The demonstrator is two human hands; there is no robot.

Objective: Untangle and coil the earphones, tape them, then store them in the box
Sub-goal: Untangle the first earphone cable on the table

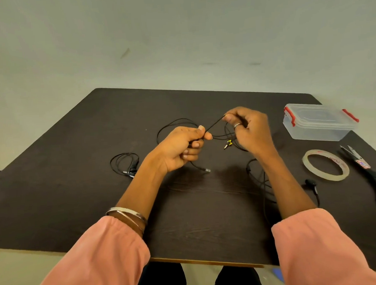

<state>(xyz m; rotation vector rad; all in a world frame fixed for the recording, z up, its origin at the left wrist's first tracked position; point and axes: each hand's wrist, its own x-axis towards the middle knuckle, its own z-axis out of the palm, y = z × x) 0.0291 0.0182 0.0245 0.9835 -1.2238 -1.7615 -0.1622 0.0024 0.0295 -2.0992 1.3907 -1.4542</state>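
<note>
Both hands hold a black earphone cable taut above the dark table.

Head view: the left hand (180, 147) has its fingers curled round the earphones (214, 124), thumb and forefinger pinching the cable, while the right hand (250, 130) pinches the same strand at its upper end; the stretch between them runs slanted, up toward the right. The rest of the cable lies in loose tangled loops on the table (76, 191) beneath and behind the hands, with a plug end near the left wrist. A second coiled set (125, 164) lies to the left. At the right stand the clear box (319, 122) with red clips, lid on, the tape roll (325, 164) and scissors (367, 172).
</note>
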